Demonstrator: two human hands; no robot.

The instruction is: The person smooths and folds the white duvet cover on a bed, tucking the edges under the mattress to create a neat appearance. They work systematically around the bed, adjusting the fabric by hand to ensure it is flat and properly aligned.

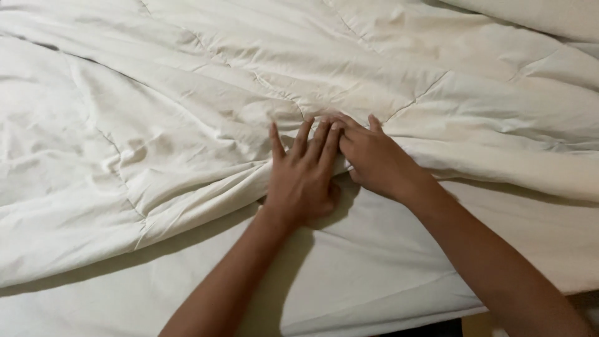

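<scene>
Cream quilted comforter, rumpled, both hands pressing flat

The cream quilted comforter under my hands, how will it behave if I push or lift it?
The cream quilted comforter is probably floppy: it wrinkles and bunches by the left hand and right hand. Its puffy folds suggest it is light for its bulk.

The one camera is sitting on the person's head, looking down and forward, close over the bed and arms.
</scene>
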